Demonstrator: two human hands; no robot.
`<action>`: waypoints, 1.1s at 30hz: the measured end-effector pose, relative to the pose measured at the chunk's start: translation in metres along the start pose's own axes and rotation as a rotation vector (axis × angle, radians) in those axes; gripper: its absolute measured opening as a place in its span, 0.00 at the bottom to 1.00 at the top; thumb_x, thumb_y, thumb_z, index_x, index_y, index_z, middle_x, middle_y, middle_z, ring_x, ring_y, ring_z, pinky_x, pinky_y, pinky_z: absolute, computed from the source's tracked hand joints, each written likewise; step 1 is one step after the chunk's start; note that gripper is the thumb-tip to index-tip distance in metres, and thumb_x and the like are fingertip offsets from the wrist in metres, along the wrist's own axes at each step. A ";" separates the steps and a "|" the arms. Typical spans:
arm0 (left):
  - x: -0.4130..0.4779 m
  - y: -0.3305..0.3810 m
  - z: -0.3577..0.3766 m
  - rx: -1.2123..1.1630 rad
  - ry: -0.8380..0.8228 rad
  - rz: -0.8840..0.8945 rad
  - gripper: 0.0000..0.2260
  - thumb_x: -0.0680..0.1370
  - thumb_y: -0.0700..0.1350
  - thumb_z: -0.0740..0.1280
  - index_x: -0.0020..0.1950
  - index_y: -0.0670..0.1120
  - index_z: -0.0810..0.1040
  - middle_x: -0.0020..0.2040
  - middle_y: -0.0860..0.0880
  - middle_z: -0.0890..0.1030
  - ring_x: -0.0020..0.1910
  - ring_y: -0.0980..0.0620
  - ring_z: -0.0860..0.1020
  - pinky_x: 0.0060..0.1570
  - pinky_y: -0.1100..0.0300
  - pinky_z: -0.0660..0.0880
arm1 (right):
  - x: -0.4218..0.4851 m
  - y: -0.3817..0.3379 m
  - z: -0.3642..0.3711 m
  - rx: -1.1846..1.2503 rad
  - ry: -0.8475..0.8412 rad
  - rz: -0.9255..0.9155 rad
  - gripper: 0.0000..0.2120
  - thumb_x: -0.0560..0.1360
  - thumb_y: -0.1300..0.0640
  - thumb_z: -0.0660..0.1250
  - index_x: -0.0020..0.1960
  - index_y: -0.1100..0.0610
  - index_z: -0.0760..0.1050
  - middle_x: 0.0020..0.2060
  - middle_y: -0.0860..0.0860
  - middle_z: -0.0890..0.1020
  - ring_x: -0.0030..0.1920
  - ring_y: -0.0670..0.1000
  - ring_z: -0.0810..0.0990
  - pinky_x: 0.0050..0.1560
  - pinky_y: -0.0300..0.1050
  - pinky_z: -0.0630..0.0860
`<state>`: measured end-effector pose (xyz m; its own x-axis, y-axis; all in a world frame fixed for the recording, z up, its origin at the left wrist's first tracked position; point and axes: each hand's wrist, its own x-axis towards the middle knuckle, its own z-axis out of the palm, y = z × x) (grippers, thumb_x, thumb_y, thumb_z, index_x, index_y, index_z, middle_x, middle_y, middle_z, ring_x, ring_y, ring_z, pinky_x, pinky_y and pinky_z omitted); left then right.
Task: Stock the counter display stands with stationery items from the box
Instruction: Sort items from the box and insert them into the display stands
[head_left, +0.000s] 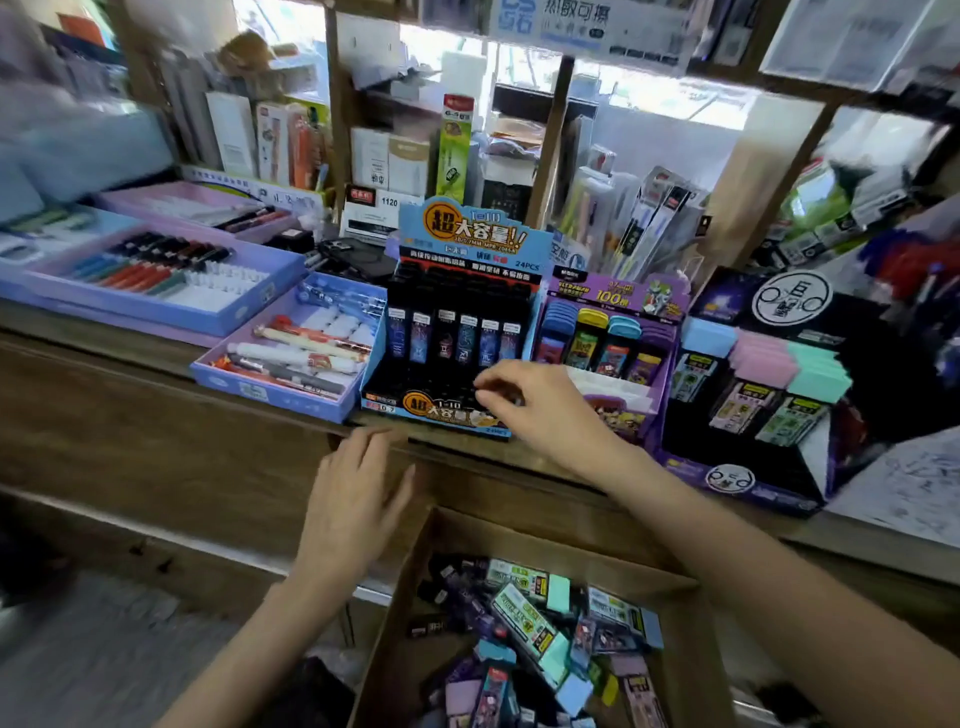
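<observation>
Evidently three stands lined the bench's (156, 395) front edge: blue stand (457, 249), purple stand (618, 293), dark stand (769, 488); six lead cases (467, 338) showed in one row of the blue stand; the right hand (540, 410) curled at its front, grip's contents impossible to tell; the left hand (353, 499) hovered with its grip open; one box (410, 587) of stationery sat below.

Stationery shop, wooden counter (156, 415) crowded with retail display stands (457, 291), pen trays (156, 280), packaged stock on shelves (395, 156)

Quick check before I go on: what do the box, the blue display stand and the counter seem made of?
Box: brown cardboard, matte, judging by its raw tan walls. Blue display stand: probably printed card, slightly glossy, with flat folded panels. Counter: dark wood or veneer; grain streaks show.
</observation>
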<state>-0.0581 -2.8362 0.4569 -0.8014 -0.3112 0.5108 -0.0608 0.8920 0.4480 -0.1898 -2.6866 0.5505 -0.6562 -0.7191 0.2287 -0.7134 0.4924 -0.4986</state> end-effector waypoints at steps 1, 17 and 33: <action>-0.011 0.004 0.005 -0.046 -0.069 0.006 0.11 0.74 0.41 0.70 0.55 0.41 0.76 0.51 0.45 0.77 0.46 0.43 0.79 0.44 0.49 0.75 | -0.023 0.010 0.003 0.010 -0.024 0.011 0.11 0.77 0.56 0.65 0.57 0.57 0.78 0.51 0.50 0.82 0.47 0.42 0.76 0.45 0.23 0.67; -0.104 -0.004 0.182 -0.152 -0.608 -0.331 0.26 0.76 0.58 0.65 0.71 0.49 0.66 0.71 0.45 0.63 0.70 0.45 0.62 0.68 0.54 0.63 | -0.184 0.177 0.151 -0.153 -0.349 0.473 0.24 0.79 0.44 0.58 0.73 0.52 0.62 0.71 0.49 0.62 0.71 0.52 0.62 0.68 0.46 0.62; -0.154 -0.013 0.215 -0.089 -0.912 -0.200 0.36 0.80 0.59 0.51 0.75 0.42 0.34 0.76 0.46 0.32 0.72 0.52 0.31 0.71 0.57 0.37 | -0.259 0.173 0.209 -0.337 -0.354 0.347 0.29 0.78 0.37 0.42 0.77 0.45 0.47 0.76 0.56 0.54 0.76 0.56 0.50 0.73 0.51 0.43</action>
<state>-0.0618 -2.7292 0.2153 -0.9402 -0.0451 -0.3375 -0.2322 0.8098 0.5388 -0.0919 -2.5171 0.2304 -0.7843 -0.5796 -0.2213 -0.5486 0.8145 -0.1889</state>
